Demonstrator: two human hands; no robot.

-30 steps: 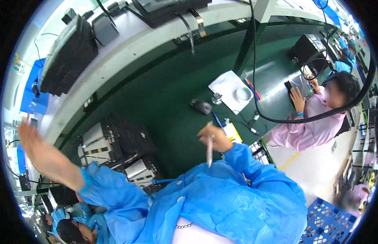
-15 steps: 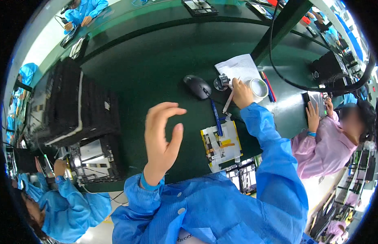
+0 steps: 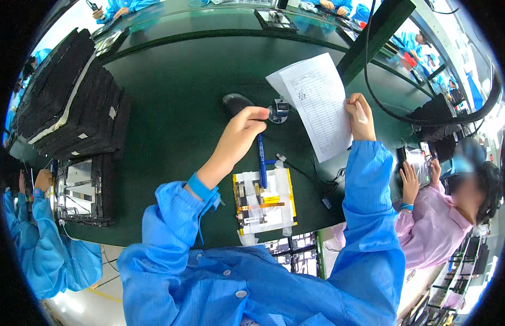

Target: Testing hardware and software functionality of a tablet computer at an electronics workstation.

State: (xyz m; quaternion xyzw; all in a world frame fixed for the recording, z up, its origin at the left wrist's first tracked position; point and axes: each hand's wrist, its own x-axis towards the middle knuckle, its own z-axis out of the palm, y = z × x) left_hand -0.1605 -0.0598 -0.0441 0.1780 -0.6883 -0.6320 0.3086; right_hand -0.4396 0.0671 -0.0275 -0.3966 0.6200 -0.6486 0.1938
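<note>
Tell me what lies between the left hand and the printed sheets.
In the head view, a small silver-and-black device lies between the left hand and the printed sheets; whether the hand touches it is unclear.

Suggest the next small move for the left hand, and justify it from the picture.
Probably bring the left hand over to steady the printed sheets: only the right hand grips them, at the right edge, and the left hand looks empty.

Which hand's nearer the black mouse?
Left. The left hand is just below the mouse, partly overlapping it in view; the right hand is farther off to its right, gripping the paper.
</note>
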